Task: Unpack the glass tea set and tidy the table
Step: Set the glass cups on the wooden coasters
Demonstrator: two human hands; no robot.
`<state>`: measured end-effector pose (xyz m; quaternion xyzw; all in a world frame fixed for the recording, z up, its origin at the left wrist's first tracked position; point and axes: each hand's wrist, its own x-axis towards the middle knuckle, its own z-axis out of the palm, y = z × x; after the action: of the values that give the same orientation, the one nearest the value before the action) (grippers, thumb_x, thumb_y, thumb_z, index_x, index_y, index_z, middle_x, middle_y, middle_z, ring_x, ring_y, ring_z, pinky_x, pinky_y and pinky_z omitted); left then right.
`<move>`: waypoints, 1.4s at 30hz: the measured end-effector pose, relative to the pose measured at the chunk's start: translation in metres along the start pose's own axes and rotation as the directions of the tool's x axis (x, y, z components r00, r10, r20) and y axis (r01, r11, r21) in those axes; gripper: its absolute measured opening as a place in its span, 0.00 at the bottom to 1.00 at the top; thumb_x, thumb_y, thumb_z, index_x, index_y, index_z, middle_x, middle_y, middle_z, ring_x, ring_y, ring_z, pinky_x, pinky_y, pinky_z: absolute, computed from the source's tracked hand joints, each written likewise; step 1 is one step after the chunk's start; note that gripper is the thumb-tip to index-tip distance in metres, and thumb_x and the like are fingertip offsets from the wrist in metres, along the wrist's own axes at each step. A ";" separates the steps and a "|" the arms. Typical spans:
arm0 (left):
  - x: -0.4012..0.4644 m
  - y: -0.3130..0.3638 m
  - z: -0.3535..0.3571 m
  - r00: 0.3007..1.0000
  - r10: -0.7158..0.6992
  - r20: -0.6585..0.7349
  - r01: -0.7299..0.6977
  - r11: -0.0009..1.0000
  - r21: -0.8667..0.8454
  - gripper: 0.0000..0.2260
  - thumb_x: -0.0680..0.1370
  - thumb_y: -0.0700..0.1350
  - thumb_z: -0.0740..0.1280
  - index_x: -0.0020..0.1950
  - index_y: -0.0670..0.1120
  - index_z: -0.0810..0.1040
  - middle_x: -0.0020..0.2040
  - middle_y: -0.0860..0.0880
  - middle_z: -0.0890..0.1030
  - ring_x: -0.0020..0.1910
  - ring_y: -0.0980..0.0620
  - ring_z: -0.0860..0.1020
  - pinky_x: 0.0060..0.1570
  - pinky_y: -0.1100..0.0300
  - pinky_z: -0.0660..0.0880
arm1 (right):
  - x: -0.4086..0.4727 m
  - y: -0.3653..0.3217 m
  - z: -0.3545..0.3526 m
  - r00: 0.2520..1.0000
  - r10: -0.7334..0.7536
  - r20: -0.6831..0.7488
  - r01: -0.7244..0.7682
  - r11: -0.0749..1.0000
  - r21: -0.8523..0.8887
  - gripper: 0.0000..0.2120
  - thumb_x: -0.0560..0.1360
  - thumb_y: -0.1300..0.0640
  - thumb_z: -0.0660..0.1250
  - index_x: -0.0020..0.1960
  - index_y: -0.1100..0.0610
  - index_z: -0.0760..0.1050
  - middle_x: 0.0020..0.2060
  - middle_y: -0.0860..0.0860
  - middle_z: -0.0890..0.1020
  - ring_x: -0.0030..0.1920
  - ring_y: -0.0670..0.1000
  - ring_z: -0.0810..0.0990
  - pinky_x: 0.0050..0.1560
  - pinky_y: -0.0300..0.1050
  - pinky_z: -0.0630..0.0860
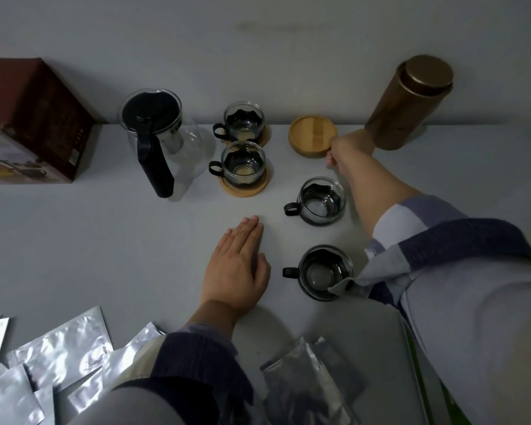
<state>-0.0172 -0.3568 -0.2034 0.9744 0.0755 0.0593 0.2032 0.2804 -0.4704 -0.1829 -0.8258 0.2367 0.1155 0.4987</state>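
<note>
Tabletop (105,240) pale grey, matte, butting against a plain grey wall at the far edge; light dim. Left hand (238,265) lies flat, palm down, on bare table near the middle, fingers straight and pressed together, thumb out to the side, holding nothing. Right hand (339,151) reaches far forward with the forearm stretched out, sleeve pushed up, fingers at the near right rim of a bare wooden coaster (310,135); the hand is seen from behind, so cannot tell whether it pinches the rim or only touches it. Count: glass cups with black handles, 4; far cup (242,121) and second cup (242,162) each sit on a wooden coaster, third cup (319,200) and nearest cup (324,271) stand directly on the table, the nearest partly covered by the right sleeve's cuff. Wooden coasters visible, 3. Glass teapot (163,139) with black lid and black handle, 1, upright just left of the two cups on coasters. Bronze metal canister (408,102), 1, upright against the wall, just right of the right hand. Dark printed carton (34,124), 1, at far left. Silver foil pouches (59,357): a loose heap at near left, number not countable, plus a smaller bunch (307,384) at near centre
</note>
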 end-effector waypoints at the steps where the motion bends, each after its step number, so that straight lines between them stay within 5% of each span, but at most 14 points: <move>1: 0.000 0.000 0.000 1.000 0.001 0.000 -0.001 1.000 0.003 0.26 0.78 0.50 0.57 0.76 0.47 0.61 0.76 0.50 0.60 0.76 0.57 0.55 0.74 0.62 0.45 | -0.002 0.000 -0.003 1.000 -0.001 0.008 0.001 1.000 -0.002 0.09 0.76 0.62 0.61 0.37 0.62 0.69 0.25 0.54 0.72 0.23 0.50 0.69 0.30 0.42 0.72; 3: -0.001 0.001 0.000 1.000 -0.001 -0.003 0.001 1.000 0.007 0.26 0.78 0.50 0.57 0.76 0.47 0.61 0.76 0.50 0.61 0.76 0.56 0.56 0.74 0.62 0.45 | -0.016 0.000 -0.014 1.000 -0.001 0.010 0.001 1.000 0.001 0.10 0.77 0.64 0.59 0.37 0.61 0.66 0.25 0.55 0.70 0.22 0.50 0.67 0.26 0.41 0.69; 7: -0.002 0.002 -0.001 1.000 -0.005 -0.007 0.005 1.000 0.021 0.26 0.78 0.50 0.56 0.76 0.46 0.61 0.76 0.49 0.61 0.76 0.55 0.57 0.74 0.61 0.46 | -0.040 0.016 -0.034 0.997 -0.082 -0.007 0.080 0.990 -0.115 0.09 0.75 0.66 0.62 0.36 0.63 0.72 0.25 0.56 0.75 0.23 0.52 0.73 0.34 0.46 0.76; 12: -0.002 0.002 -0.001 1.000 -0.004 -0.006 0.004 1.000 0.020 0.26 0.78 0.50 0.56 0.76 0.47 0.61 0.76 0.50 0.61 0.76 0.55 0.57 0.74 0.61 0.46 | -0.058 0.038 -0.048 0.982 -0.189 0.004 0.184 0.950 -0.250 0.11 0.73 0.58 0.65 0.51 0.61 0.81 0.43 0.57 0.84 0.42 0.56 0.82 0.44 0.45 0.78; 23: -0.002 0.003 -0.001 1.000 -0.004 -0.013 0.004 1.000 0.026 0.26 0.77 0.50 0.56 0.75 0.46 0.63 0.76 0.49 0.62 0.75 0.54 0.58 0.74 0.61 0.47 | -0.062 0.049 -0.052 0.975 -0.216 0.048 0.220 0.919 -0.326 0.15 0.73 0.54 0.65 0.54 0.61 0.81 0.51 0.59 0.84 0.50 0.60 0.82 0.50 0.47 0.80; 29: -0.001 0.002 -0.001 1.000 0.002 -0.015 -0.002 1.000 0.026 0.26 0.78 0.50 0.56 0.75 0.46 0.62 0.76 0.49 0.61 0.76 0.53 0.58 0.74 0.61 0.47 | -0.069 0.051 -0.059 0.992 -0.120 0.029 0.123 0.978 -0.166 0.14 0.77 0.53 0.63 0.42 0.63 0.78 0.34 0.58 0.82 0.28 0.55 0.79 0.41 0.55 0.83; 32: 0.000 0.003 -0.002 1.000 0.000 -0.017 0.001 1.000 0.014 0.25 0.78 0.49 0.57 0.75 0.46 0.62 0.76 0.49 0.61 0.76 0.52 0.58 0.74 0.60 0.47 | -0.084 0.056 -0.074 0.980 -0.198 0.007 0.197 0.973 -0.119 0.13 0.76 0.50 0.62 0.40 0.57 0.79 0.39 0.56 0.83 0.39 0.58 0.82 0.49 0.57 0.82; 35: -0.001 0.004 -0.004 1.000 -0.003 -0.014 0.004 1.000 0.009 0.25 0.79 0.48 0.58 0.75 0.45 0.62 0.76 0.48 0.61 0.76 0.52 0.57 0.75 0.59 0.48 | -0.114 0.068 -0.095 0.975 -0.222 0.026 0.223 0.975 -0.017 0.14 0.71 0.50 0.62 0.50 0.55 0.80 0.45 0.53 0.82 0.46 0.57 0.82 0.52 0.54 0.80; 38: -0.002 0.007 -0.004 1.000 0.011 -0.015 -0.010 1.000 0.025 0.25 0.79 0.48 0.57 0.75 0.44 0.62 0.76 0.47 0.62 0.76 0.50 0.58 0.75 0.57 0.49 | -0.153 0.092 -0.106 0.960 -0.255 0.118 0.243 0.964 0.113 0.15 0.69 0.50 0.65 0.53 0.54 0.77 0.44 0.51 0.80 0.44 0.52 0.79 0.46 0.49 0.76; 42: -0.006 0.008 -0.005 1.000 0.014 -0.002 -0.014 0.998 0.059 0.25 0.80 0.47 0.57 0.76 0.43 0.60 0.77 0.47 0.59 0.76 0.50 0.56 0.75 0.57 0.48 | -0.205 0.128 -0.114 0.899 -0.312 0.306 0.289 0.950 0.120 0.24 0.72 0.49 0.72 0.65 0.55 0.70 0.56 0.49 0.77 0.56 0.49 0.78 0.61 0.46 0.75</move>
<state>-0.0231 -0.3630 -0.1967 0.9804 0.0708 0.0596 0.1736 0.0344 -0.5639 -0.1397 -0.8041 0.0261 0.1615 0.5715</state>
